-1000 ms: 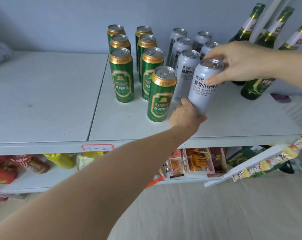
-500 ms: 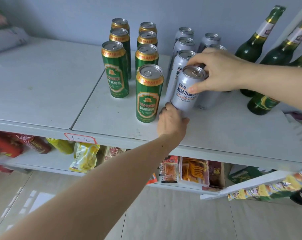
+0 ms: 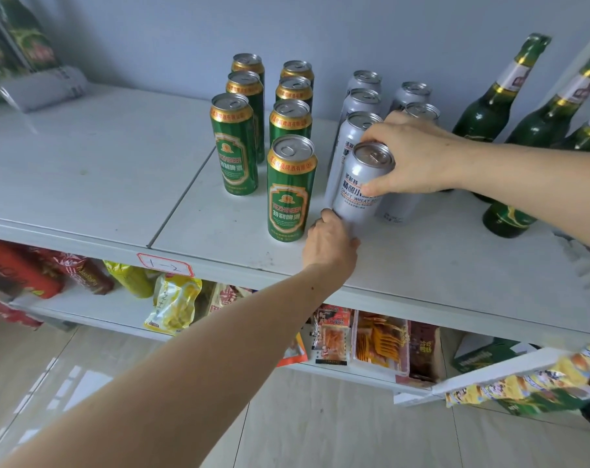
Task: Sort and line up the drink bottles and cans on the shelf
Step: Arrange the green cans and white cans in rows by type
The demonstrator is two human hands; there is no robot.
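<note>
A silver beer can stands at the front of the silver cans' left row on the white shelf. My right hand grips it around the top, thumb on its front. My left hand holds its base from the near side. More silver cans stand behind it in two rows; the right row's front can is partly hidden by my right hand. Left of them, green beer cans stand in two rows, the nearest one beside my left hand.
Green glass bottles lean at the back right of the shelf. A label tag hangs on the shelf's front edge. Snack packets fill the lower shelf. A grey packet lies at the far left.
The silver can held by both hands has come left and down, from a tilted position in the air to upright at the front of the left silver row. The camera shifted right.
</note>
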